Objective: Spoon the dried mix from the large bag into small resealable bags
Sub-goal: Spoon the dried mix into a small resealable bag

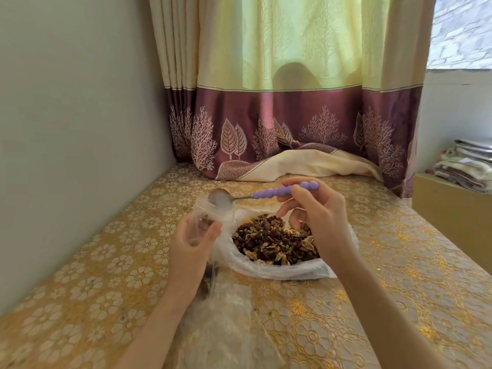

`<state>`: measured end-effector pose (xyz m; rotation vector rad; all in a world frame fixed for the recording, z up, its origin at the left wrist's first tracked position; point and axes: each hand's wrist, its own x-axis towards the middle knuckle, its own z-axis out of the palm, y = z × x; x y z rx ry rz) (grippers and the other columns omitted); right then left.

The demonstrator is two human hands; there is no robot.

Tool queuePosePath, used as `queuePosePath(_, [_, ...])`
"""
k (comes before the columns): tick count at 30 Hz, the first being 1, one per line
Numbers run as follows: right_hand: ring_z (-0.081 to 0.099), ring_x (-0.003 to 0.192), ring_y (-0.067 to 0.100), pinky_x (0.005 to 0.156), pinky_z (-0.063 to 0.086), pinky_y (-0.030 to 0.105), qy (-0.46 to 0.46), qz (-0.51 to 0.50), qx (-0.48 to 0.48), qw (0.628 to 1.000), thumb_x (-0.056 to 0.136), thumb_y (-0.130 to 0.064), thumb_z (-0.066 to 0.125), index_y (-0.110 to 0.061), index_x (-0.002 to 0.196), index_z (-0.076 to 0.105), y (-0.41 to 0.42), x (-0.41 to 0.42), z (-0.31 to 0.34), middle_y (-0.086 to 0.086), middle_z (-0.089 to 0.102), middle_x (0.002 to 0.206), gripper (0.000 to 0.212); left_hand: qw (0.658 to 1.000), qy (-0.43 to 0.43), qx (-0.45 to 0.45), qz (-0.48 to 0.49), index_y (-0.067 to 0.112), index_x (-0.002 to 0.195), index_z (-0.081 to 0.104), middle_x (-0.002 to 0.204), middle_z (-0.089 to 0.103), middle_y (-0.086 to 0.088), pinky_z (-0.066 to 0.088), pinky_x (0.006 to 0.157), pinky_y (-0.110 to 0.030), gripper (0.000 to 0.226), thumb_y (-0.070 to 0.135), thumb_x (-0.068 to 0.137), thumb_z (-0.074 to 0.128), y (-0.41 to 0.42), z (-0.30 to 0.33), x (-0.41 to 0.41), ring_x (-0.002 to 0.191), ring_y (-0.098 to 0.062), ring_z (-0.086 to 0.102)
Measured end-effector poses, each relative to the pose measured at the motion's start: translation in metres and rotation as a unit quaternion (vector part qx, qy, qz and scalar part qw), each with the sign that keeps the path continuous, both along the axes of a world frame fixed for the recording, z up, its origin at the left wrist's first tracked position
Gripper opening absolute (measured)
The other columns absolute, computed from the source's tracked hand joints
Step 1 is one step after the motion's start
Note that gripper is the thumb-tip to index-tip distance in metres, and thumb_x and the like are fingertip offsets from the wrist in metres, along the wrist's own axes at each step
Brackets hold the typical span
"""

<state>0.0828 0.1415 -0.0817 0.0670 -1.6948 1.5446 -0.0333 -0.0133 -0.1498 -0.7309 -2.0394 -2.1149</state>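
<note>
Above the small bag [210, 222], spoon [255, 194] level, bowl leftward.

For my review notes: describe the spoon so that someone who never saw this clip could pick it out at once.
Start at the large bag of dark dried mix on the gold floral tablecloth. Just above it, the right hand holds the spoon level, its bowl at the mouth of the small bag in the left hand. Its beaded lilac handle is unmistakable.

1. Two hands: a left hand [193, 242] and a right hand [318, 209].
2. One spoon [262, 193].
3. One small bag [210, 217] held upright.
4. One large bag [277, 270] of dried mix [274, 239].
5. One curtain [292, 102].
</note>
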Motion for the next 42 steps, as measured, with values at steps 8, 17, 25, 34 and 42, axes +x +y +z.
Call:
queuePosePath(8, [0.058, 0.053, 0.012, 0.042, 0.041, 0.018, 0.007, -0.097, -0.091, 0.991, 0.097, -0.01, 0.047, -0.005, 0.084, 0.06, 0.03, -0.001, -0.007, 0.006, 0.074, 0.074, 0.019, 1.0, 0.013, 0.02, -0.011, 0.015, 0.117, 0.057, 0.107, 0.066, 0.007, 0.046, 0.072, -0.006, 0.056, 0.047, 0.071, 0.061, 0.0, 0.004, 0.005, 0.092, 0.005, 0.061])
queuePosePath(17, [0.058, 0.048, 0.003, 0.049, 0.044, 0.02, -0.119, -0.325, -0.057, 0.936, 0.096, -0.017, 0.049, -0.011, 0.076, 0.059, 0.068, 0.0, -0.04, -0.001, 0.071, 0.065, 0.023, 0.999, 0.02, 0.033, 0.02, 0.022, 0.093, 0.064, 0.087, 0.069, 0.017, 0.045, 0.063, -0.004, 0.028, 0.046, 0.077, 0.062, -0.002, 0.005, 0.006, 0.075, 0.003, 0.063])
queuePosePath(25, [0.062, 0.054, 0.009, 0.055, 0.047, 0.023, -0.198, -0.311, 0.018, 0.929, 0.095, -0.016, 0.047, -0.011, 0.073, 0.062, 0.06, -0.006, -0.046, -0.006, 0.072, 0.068, 0.027, 0.998, 0.018, 0.054, 0.028, 0.026, 0.087, 0.066, 0.081, 0.069, 0.019, 0.044, 0.058, -0.002, 0.016, 0.039, 0.079, 0.063, -0.007, 0.012, 0.004, 0.073, 0.007, 0.063])
queuePosePath(34, [0.059, 0.048, 0.006, 0.042, 0.045, 0.013, -0.215, -0.165, -0.197, 0.942, 0.092, -0.004, 0.05, -0.004, 0.07, 0.066, 0.065, -0.01, -0.05, 0.006, 0.073, 0.067, 0.027, 1.0, 0.022, 0.012, -0.008, 0.035, 0.083, 0.066, 0.088, 0.069, 0.018, 0.048, 0.077, -0.023, 0.016, 0.048, 0.074, 0.062, -0.006, 0.012, 0.006, 0.083, 0.002, 0.063])
queuePosePath(42, [0.056, 0.054, 0.012, 0.046, 0.044, 0.016, -0.176, -0.203, -0.236, 0.934, 0.092, -0.006, 0.047, -0.005, 0.062, 0.067, 0.067, -0.006, -0.048, 0.009, 0.072, 0.065, 0.036, 1.0, 0.012, 0.005, -0.002, 0.045, 0.082, 0.066, 0.088, 0.069, 0.017, 0.049, 0.077, -0.029, 0.015, 0.055, 0.071, 0.061, -0.007, 0.012, 0.006, 0.079, 0.001, 0.064])
